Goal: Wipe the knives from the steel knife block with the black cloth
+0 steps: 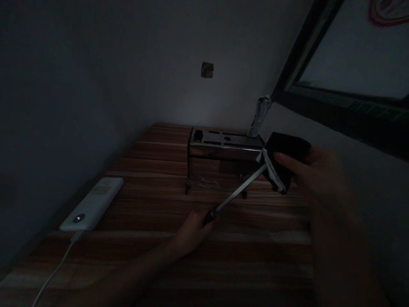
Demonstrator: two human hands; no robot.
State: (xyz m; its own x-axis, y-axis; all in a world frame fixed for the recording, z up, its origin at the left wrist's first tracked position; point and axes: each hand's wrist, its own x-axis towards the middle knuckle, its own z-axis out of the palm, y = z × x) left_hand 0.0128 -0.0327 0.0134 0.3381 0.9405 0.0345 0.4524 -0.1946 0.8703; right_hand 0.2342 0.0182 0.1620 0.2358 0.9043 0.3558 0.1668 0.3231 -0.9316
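In the dim head view, my left hand (193, 230) is closed around the dark handle of a tool with a long, narrow metal shaft (240, 187). The shaft slants up to the right. Its far end meets a black piece (286, 151) with a ragged white edge, and whether it goes inside or lies against it I cannot tell. My right hand (315, 170) grips that black piece with the thumb in front. Just behind stands a metal-topped rack (223, 143) with slots and see-through sides. From its right end rises a wrapped, greyish upright object (259, 115).
All this is over a wood-striped table (153, 192) against a wall. A white power bank (94, 204) lies at the left, with a white cable (54, 273) running off the near edge of view. A dark-framed board (345, 102) is at the right.
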